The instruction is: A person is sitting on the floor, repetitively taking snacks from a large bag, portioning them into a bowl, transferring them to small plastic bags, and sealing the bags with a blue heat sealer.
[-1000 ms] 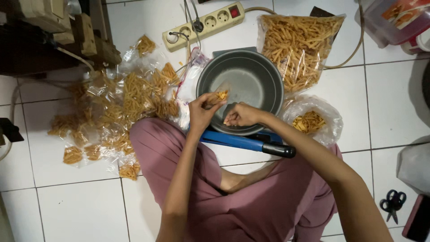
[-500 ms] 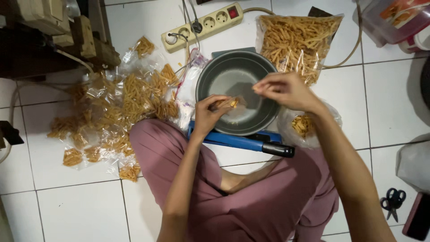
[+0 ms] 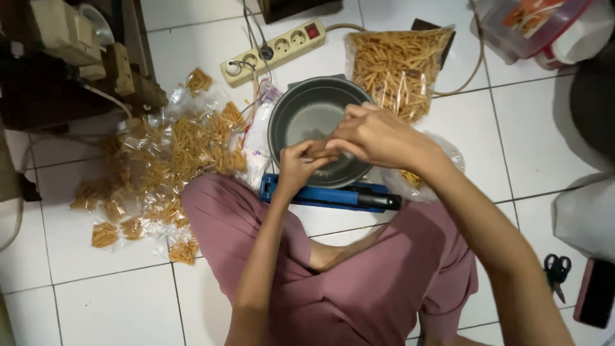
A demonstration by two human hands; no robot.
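Small snack packet [image 3: 318, 151] pinched between left hand [image 3: 300, 168] and right hand [image 3: 378, 136] over grey bowl [image 3: 314, 128]; many filled packets [image 3: 166, 160] piled, big bag [image 3: 398, 64] mostly full

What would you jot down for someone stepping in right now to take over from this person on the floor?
Left hand: fingers pinch a small packet of yellow snack sticks over the grey bowl.
Right hand: on the same packet, over the bowl.
Blue sealer: on the tiles just below the bowl.
Done: a heap of small filled packets lies by the left knee.
Left: the big bag of sticks beyond the bowl remains well filled.
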